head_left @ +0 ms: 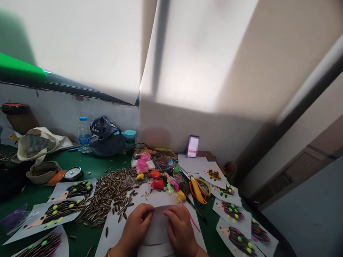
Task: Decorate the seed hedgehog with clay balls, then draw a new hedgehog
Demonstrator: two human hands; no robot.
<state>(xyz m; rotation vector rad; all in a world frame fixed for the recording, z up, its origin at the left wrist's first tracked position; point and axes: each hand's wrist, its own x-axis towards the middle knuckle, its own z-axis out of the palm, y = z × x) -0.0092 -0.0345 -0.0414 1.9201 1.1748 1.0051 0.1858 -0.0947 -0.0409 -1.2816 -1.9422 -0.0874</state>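
My left hand (pixel 138 224) and my right hand (pixel 181 228) are closed on the upper corners of a white sheet of paper (pixel 157 226), thumbs facing each other. The sheet is raised toward me over a larger white sheet (pixel 114 239) on the table. Just beyond my hands lie packets of coloured clay (pixel 157 184) and a yellow lump (pixel 181 196). Left of my left hand is a heap of striped sunflower seeds (pixel 108 196). A pink strip (pixel 195 222) and a dark pen-like tool (pixel 196 210) lie right of my right hand.
Hedgehog pictures made with seeds lie at left (pixel 61 211) and right (pixel 237 241). Scissors (pixel 204 186) and a yellow cutter (pixel 197 191) lie at right. At the back stand a phone (pixel 192 146), a water bottle (pixel 84 136), a blue bag (pixel 107 141) and a lidded jar (pixel 130 141).
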